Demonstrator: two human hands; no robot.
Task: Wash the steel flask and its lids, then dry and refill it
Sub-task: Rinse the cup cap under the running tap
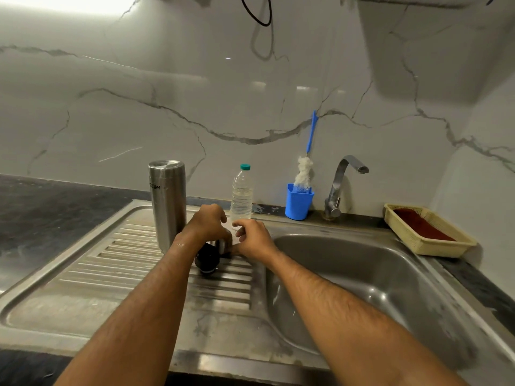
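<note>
The steel flask [168, 201] stands upside down on the ribbed drainboard [117, 263], left of my hands. My left hand [207, 224] curls over a steel lid [225, 243] from above and grips it. My right hand [253, 237] meets it from the right, thumb at the lid's lower edge and fingers curled by its top. A black inner lid [207, 259] lies on the drainboard just below my left hand, partly hidden by my wrist. A clear plastic water bottle [242, 194] with a teal cap stands right behind my hands.
The sink basin [370, 277] opens to the right, with the tap [338, 188] behind it. A blue cup [298, 203] holding a blue-handled bottle brush [304, 171] stands by the wall. A yellow basket [412, 240] with a red cloth sits at far right.
</note>
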